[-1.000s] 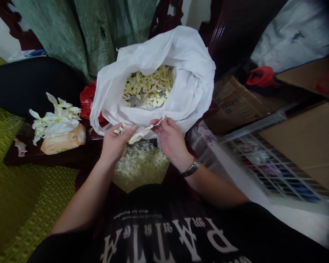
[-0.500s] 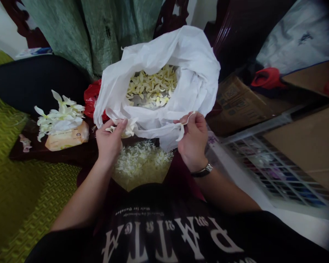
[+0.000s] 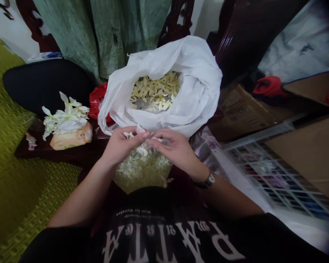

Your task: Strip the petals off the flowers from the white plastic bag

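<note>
Just below the white plastic bag [image 3: 200,91], my two hands meet at their fingertips. My left hand [image 3: 126,142] is closed on white flowers [image 3: 143,147], whose petals show between its fingers and below them. The fingers of my right hand [image 3: 174,146] are pinched against the left fingertips; a bit of white petal shows there, mostly hidden. Inside the open bag lie many yellowish-white flowers [image 3: 156,87]. Under my hands, a heap of small white blossoms [image 3: 131,164] rests on a yellowish tray or sheet [image 3: 142,182] at my lap.
At the left, long white flowers [image 3: 68,115] stand on an orange tissue pack [image 3: 71,138] on a dark wooden bench [image 3: 55,153]. A red bag [image 3: 97,100] sits behind. Cardboard boxes [image 3: 235,106] and a wire rack [image 3: 274,179] are at the right.
My right hand has moved left and my left hand slightly right, so their fingertips now meet. The petal strip in the right hand has left its earlier place. A loose petal now lies near the sheet's right edge.
</note>
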{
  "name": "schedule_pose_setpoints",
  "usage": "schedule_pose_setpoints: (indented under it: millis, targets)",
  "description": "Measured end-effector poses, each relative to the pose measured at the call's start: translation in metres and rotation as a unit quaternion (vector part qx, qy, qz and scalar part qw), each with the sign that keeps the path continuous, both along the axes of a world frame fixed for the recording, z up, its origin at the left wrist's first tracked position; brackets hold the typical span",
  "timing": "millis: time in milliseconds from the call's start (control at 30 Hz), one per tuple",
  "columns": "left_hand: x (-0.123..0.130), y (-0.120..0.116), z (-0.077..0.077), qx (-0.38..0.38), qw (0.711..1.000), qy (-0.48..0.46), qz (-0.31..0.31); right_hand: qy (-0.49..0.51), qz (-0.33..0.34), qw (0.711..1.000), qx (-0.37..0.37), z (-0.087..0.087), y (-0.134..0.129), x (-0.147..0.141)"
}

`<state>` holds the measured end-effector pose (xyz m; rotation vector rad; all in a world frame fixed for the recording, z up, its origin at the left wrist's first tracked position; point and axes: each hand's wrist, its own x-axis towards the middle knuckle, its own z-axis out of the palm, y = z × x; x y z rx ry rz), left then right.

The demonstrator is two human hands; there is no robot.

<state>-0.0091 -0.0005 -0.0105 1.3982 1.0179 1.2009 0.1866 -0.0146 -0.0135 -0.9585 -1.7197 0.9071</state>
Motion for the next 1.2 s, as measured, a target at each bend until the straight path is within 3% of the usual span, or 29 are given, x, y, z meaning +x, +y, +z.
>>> schedule_pose_setpoints:
  millis: [100, 200, 267, 367, 467, 567, 633, 733, 967, 1100, 1200]
  targets:
    - [-0.001, -0.001, 0.002, -0.013, 0.999, -0.009, 0.044, 0.048, -0.053, 0.997, -0.036, -0.008, 0.008, 0.004]
    - [-0.011, -0.002, 0.007, -0.028, 0.995, -0.002, 0.094, 0.123, -0.133, 0.981, -0.062, -0.02, 0.017, 0.026]
    - [-0.019, -0.002, 0.01, -0.022, 0.993, -0.006, 0.118, 0.116, -0.151, 0.98, -0.066, -0.026, 0.021, 0.043]
    - [-0.024, -0.001, 0.013, -0.016, 0.993, -0.017, 0.12, 0.017, -0.111, 0.99, -0.081, -0.028, 0.018, 0.058]
    - [-0.018, 0.0, 0.012, -0.009, 0.996, -0.012, 0.09, -0.043, -0.095, 0.994, -0.041, -0.022, 0.005, 0.051]
    - [-0.004, 0.003, 0.01, -0.001, 0.999, -0.013, 0.053, -0.01, -0.071, 0.997, -0.014, -0.012, -0.009, 0.025]
    - [0.005, 0.004, 0.007, -0.003, 0.999, -0.012, 0.029, 0.008, -0.007, 0.999, -0.04, -0.007, -0.012, 0.007]
    - [0.014, 0.004, 0.004, -0.008, 1.0, -0.008, 0.021, 0.015, 0.013, 0.998, -0.068, -0.009, -0.007, -0.011]
    - [-0.001, 0.004, -0.004, -0.045, 0.998, 0.005, -0.038, 0.116, -0.011, 0.981, -0.156, -0.023, 0.006, -0.007]
    - [-0.004, 0.003, -0.006, 0.001, 0.999, 0.025, -0.025, 0.135, 0.009, 0.975, -0.173, -0.025, 0.002, -0.006]
    - [0.001, 0.003, -0.007, -0.006, 1.0, 0.011, -0.008, 0.161, 0.027, 0.969, -0.188, -0.026, 0.002, -0.009]
